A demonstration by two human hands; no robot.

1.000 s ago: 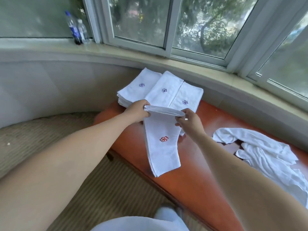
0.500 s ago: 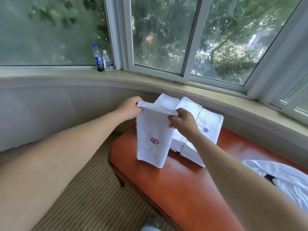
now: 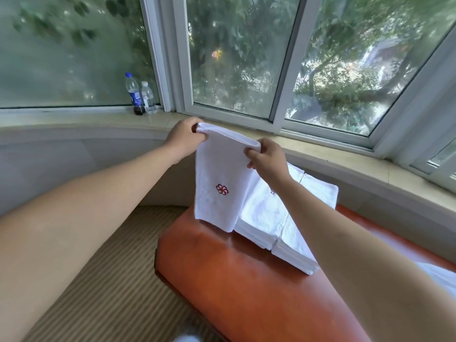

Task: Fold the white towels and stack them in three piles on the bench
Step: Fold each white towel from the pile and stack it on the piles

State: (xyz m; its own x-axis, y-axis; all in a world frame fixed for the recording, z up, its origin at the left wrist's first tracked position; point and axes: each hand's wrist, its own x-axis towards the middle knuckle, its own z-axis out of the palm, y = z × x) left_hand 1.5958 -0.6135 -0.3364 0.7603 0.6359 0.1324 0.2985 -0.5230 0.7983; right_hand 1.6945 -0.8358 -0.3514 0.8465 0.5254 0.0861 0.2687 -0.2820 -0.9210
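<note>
Held towel: a folded white towel (image 3: 222,183) with a red flower mark hangs in the air above the near end of the bench (image 3: 234,287).
Left hand (image 3: 186,139): pinches its top left corner.
Right hand (image 3: 265,157): pinches its top right corner.
Piles (image 3: 278,218): folded towels already lie stacked on the bench behind it; the pile count is unclear.
Progress: well along, it seems; this towel is not yet laid down.
</note>
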